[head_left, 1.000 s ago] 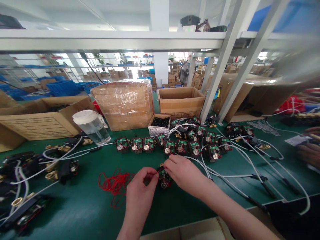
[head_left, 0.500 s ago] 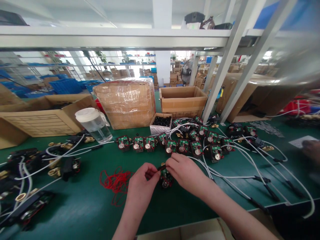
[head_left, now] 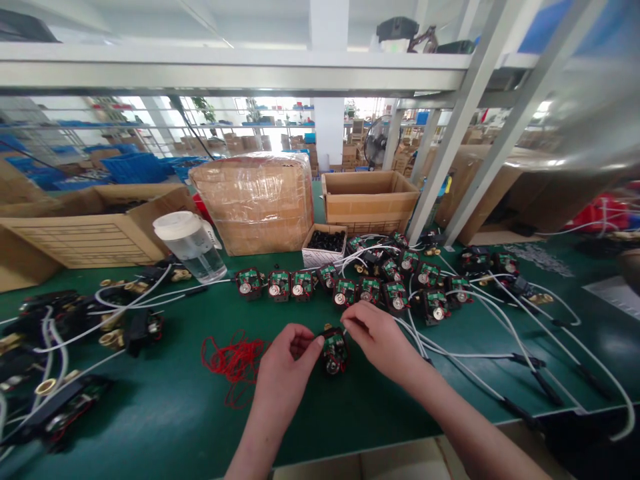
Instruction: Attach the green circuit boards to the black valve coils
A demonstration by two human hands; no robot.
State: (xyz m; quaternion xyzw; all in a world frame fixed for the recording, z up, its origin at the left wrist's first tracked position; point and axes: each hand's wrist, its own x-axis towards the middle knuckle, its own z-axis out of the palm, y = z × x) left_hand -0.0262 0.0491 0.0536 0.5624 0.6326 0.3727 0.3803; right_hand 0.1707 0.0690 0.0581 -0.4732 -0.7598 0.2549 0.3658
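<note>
On the green bench between my hands sits a small black-housed unit [head_left: 334, 355] with a green circuit board, a round silver part and a brass fitting at its far end. My left hand [head_left: 286, 363] is closed, thumb and fingers pinching the unit's upper left edge. At the upper right corner, my right hand [head_left: 376, 333] has its fingertips pressed together, with a short pale bit at their tips, too small to name. Left of the unit lies a tangle of thin red wire [head_left: 234, 360], partly beside my left wrist.
Similar units [head_left: 301, 285] stand in a row beyond my hands, with white cables [head_left: 470, 353] running right. More units [head_left: 143, 330] lie left. Behind are a lidded plastic cup [head_left: 193, 247], a small box of black parts [head_left: 324, 247], cartons [head_left: 255, 207] and a slanted metal post [head_left: 453, 140].
My right fingertips have moved slightly right, away from my left thumb. The dark strip between my fingers no longer shows there, and more of the unit's board is visible.
</note>
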